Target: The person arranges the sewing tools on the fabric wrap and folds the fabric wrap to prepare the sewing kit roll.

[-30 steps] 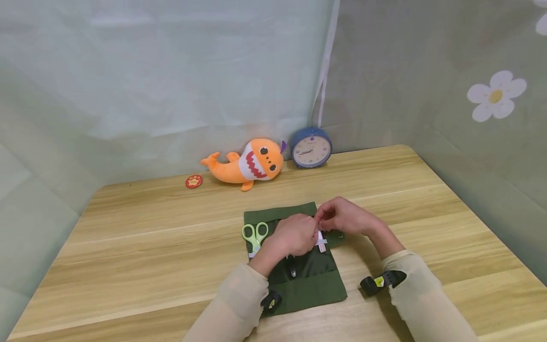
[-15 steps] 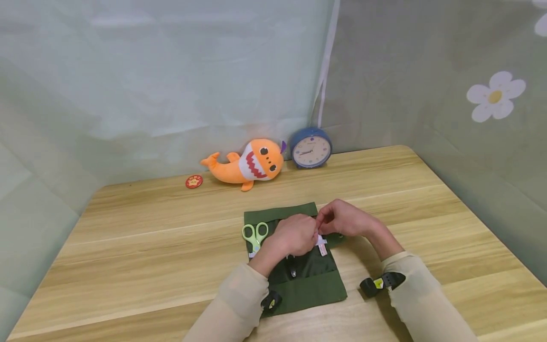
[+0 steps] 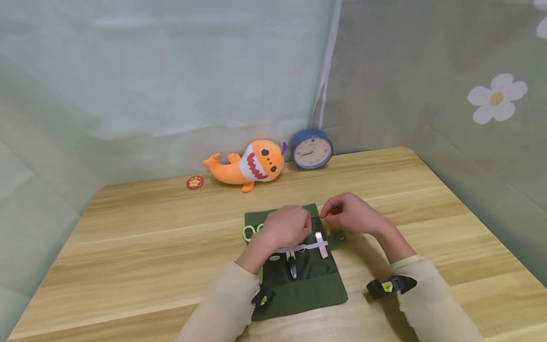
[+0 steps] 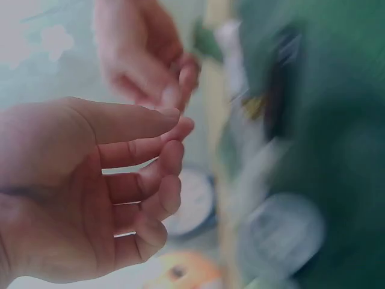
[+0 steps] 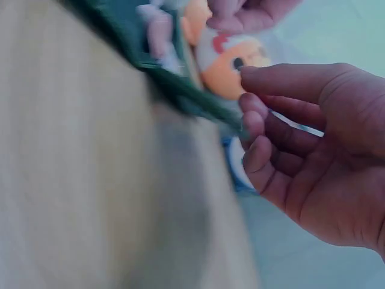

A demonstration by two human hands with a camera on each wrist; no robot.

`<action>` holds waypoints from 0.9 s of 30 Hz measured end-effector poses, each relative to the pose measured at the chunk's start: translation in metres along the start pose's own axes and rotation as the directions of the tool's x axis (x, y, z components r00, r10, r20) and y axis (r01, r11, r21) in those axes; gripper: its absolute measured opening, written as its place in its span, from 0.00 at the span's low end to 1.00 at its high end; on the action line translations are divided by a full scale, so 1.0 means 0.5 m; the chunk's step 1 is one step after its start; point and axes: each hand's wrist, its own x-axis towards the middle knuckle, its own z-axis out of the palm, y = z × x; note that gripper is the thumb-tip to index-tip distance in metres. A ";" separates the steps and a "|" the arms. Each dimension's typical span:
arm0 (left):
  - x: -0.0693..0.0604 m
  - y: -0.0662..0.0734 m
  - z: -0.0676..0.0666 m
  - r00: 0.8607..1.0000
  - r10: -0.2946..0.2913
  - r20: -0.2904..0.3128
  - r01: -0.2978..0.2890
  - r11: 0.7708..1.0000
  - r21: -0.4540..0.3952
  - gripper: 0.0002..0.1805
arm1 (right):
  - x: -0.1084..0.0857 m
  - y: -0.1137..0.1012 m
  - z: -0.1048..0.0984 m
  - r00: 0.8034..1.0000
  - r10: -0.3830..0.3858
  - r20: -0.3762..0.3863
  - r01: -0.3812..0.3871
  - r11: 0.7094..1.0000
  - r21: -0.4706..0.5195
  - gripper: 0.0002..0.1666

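Observation:
A dark green cloth roll [image 3: 299, 299] lies unfolded on the table, with a pale elastic band [image 3: 308, 246] across its middle. Under the band sit a small pink-and-white item [image 3: 322, 247] and a slim black-and-silver tool [image 3: 292, 267]. Green-handled scissors [image 3: 248, 233] are partly covered by my left hand [image 3: 287, 225], which hovers over the roll. Its fingers are loosely bent and hold nothing in the left wrist view. My right hand [image 3: 352, 213] is beside the roll's upper right edge, fingers loosely bent, thumb apart from them, with nothing held. A round whitish thing [image 4: 287, 229] looks blurred.
An orange plush shark [image 3: 245, 164] lies at the back of the wooden table [image 3: 141, 251], next to a blue round clock [image 3: 312, 149]. Left of the shark is a red round badge [image 3: 194, 182]. A strap with a snap [image 3: 339, 237] sticks out from the roll's right side.
My hands have come apart. The left has moved left and up over the roll, the right slightly right. The pink-and-white item and the band now show uncovered.

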 end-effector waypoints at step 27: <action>-0.064 -0.239 -0.066 0.996 -0.088 -0.001 0.088 0.996 -0.004 0.15 | -0.182 -0.045 0.088 0.960 -0.183 0.213 0.230 0.947 -0.225 0.13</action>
